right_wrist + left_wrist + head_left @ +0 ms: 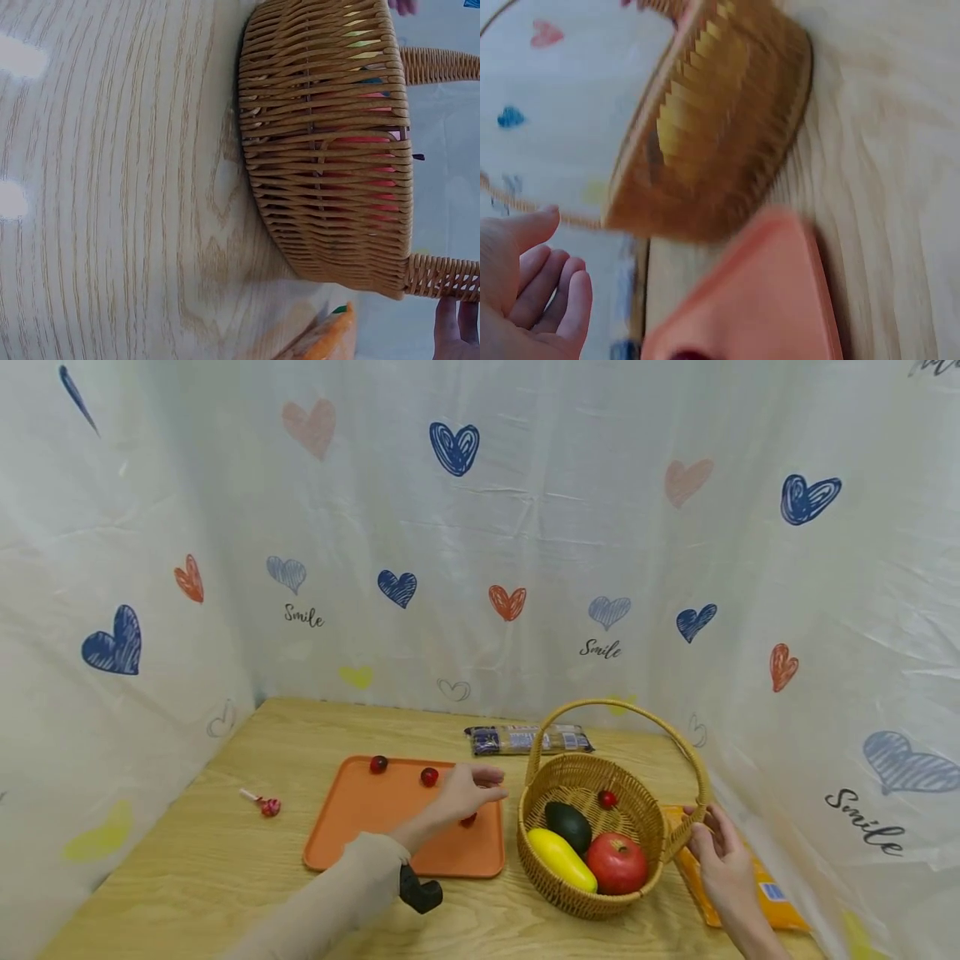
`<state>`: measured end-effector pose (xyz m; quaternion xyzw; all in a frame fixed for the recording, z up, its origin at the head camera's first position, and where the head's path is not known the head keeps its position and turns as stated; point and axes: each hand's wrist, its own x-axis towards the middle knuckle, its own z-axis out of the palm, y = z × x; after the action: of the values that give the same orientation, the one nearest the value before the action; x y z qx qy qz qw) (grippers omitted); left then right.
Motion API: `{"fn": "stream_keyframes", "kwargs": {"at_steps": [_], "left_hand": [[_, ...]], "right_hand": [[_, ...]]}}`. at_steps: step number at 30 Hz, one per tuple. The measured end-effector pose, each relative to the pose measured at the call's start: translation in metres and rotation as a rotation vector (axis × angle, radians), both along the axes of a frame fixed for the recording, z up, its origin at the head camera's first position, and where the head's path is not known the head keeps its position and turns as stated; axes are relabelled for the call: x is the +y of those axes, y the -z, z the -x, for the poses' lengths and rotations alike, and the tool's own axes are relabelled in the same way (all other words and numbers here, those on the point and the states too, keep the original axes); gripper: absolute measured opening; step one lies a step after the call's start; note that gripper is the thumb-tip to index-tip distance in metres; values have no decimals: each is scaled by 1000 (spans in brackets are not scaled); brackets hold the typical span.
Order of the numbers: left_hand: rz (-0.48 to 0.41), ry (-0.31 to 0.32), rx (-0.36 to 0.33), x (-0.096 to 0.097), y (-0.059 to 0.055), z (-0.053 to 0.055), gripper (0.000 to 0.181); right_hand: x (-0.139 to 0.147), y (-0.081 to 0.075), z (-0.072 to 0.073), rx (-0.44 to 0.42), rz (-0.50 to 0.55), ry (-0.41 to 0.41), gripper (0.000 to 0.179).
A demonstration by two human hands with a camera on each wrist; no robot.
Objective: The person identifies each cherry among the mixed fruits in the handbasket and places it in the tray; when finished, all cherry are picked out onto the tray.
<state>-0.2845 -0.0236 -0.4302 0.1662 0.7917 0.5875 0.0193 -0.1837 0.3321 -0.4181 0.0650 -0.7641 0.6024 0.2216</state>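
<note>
My left hand (467, 792) is above the right part of an orange tray (367, 839), fingers loosely curved and nothing between them in the left wrist view. Three small dark red cherries (378, 764) lie on the tray, one partly hidden beneath that hand. To the right stands a wicker basket (558, 893) with an arched handle (637, 710). My right hand (723, 860) grips the handle near its right base. Inside the basket are a dark green avocado (567, 827), a long yellow fruit (561, 858), a red pomegranate (617, 863) and one cherry (607, 799).
A lollipop (264, 804) lies on the wooden table left of the tray. Behind the basket is a long clear packet (528, 740) with dark ends. An orange bag (765, 893) lies under my right hand, by the curtain (847, 693) that encloses the table.
</note>
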Motion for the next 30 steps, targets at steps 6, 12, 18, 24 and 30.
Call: {"fn": "stream_keyframes", "kwargs": {"at_steps": [6, 12, 18, 24, 30], "left_hand": [[-38, 118, 18, 64, -23, -16, 29], [-61, 221, 39, 122, -36, -31, 26], [-34, 194, 27, 146, -39, -34, 24], [0, 128, 17, 161, -39, -18, 27], [31, 52, -30, 174, -32, -6, 25]], "right_hand": [[-3, -5, -4, -15, -40, 24, 44], [-3, -3, -2, -21, -77, 36, 51], [-6, -4, -3, -19, -73, 43, 55], [-3, -6, -3, -23, -82, 50, 54], [-4, -5, -4, -55, -112, 61, 57]]}}
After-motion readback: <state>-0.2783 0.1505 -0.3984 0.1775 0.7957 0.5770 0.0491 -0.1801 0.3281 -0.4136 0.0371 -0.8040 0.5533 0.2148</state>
